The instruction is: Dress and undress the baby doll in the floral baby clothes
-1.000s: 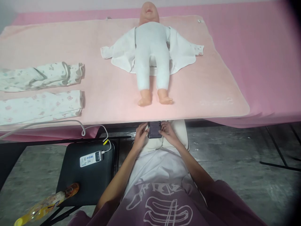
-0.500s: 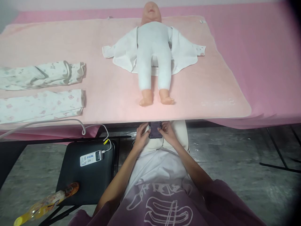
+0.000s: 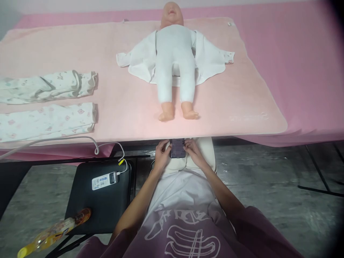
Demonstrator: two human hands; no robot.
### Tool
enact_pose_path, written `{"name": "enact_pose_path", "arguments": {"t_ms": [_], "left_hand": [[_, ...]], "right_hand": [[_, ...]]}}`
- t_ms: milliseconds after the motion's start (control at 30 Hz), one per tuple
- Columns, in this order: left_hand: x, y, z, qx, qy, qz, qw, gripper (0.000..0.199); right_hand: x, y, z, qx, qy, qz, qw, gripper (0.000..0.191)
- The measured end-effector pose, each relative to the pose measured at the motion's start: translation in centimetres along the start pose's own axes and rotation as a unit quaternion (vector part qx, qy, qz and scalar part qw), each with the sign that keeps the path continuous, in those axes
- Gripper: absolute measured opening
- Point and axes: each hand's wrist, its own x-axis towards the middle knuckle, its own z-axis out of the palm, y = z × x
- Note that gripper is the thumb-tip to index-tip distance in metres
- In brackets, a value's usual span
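A dark smartphone (image 3: 177, 148) lies between my hands over my lap, just below the table's near edge. My left hand (image 3: 162, 154) is closed on its left side, thumb along the edge. Gripping the right side is my right hand (image 3: 194, 152), its thumb at the phone's edge. Beyond them a baby doll (image 3: 175, 50) rests on its back on a pale pink mat (image 3: 120, 107), feet towards me. Under the doll a white baby shirt (image 3: 142, 59) is spread, its sleeves stretched out to both sides.
Two folded printed baby garments (image 3: 61, 84) lie at the mat's left. On a black stool (image 3: 107, 208) left of me sit a power bank (image 3: 104, 181) with a white cable (image 3: 80, 138) and a bottle (image 3: 51, 233) with a yellow cap. Dark metal legs (image 3: 319, 172) stand at the right.
My right thumb has moved off the phone's screen to its right edge. The left hand keeps its hold; the doll and clothes have not moved.
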Motion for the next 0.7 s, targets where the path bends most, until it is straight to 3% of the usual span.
{"name": "enact_pose_path", "arguments": {"t_ms": [200,600,700], "left_hand": [[-0.07,0.34,-0.32,-0.001,0.0,-0.011,1.0,0.04],[-0.06,0.13,-0.35,0.0,-0.005,-0.007,1.0,0.045],[-0.16,-0.16,-0.69,0.003,-0.021,-0.002,1.0,0.045]], "right_hand": [[-0.05,-0.03,-0.08,0.014,-0.008,0.003,1.0,0.036],[-0.07,-0.09,-0.23,-0.001,-0.033,-0.017,0.999,0.055],[-0.18,-0.31,-0.25,-0.008,-0.033,-0.016,0.999,0.051]]}}
